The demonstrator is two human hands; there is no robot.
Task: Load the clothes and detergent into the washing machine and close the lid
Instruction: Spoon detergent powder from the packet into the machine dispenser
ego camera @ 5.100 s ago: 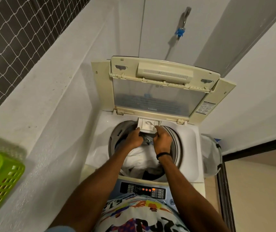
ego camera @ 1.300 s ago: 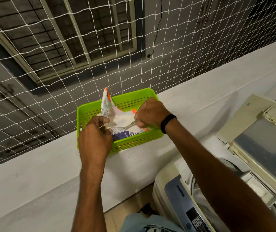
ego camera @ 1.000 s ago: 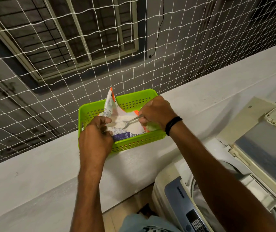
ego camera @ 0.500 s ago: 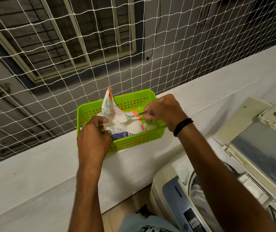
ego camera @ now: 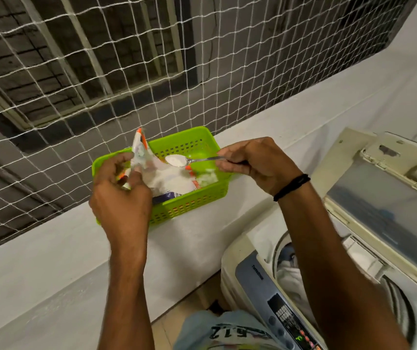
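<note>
Left hand [ego camera: 121, 195] pinches the near edge of the detergent packet [ego camera: 167, 178], holding its mouth open. Right hand [ego camera: 258, 165] grips the handle of a metal spoon [ego camera: 197, 159], level and heaped with white powder. The packet, white with orange trim, sits crumpled in the green basket [ego camera: 202, 198] on the ledge [ego camera: 50, 261], left of the washing machine [ego camera: 250, 271]. Its lid [ego camera: 384, 205] stands raised over the clothes [ego camera: 288, 271]. Half a second ago the spoon was lower, in the packet's mouth; now it is above it. Packet print and panel lettering are too blurred to read.
</note>
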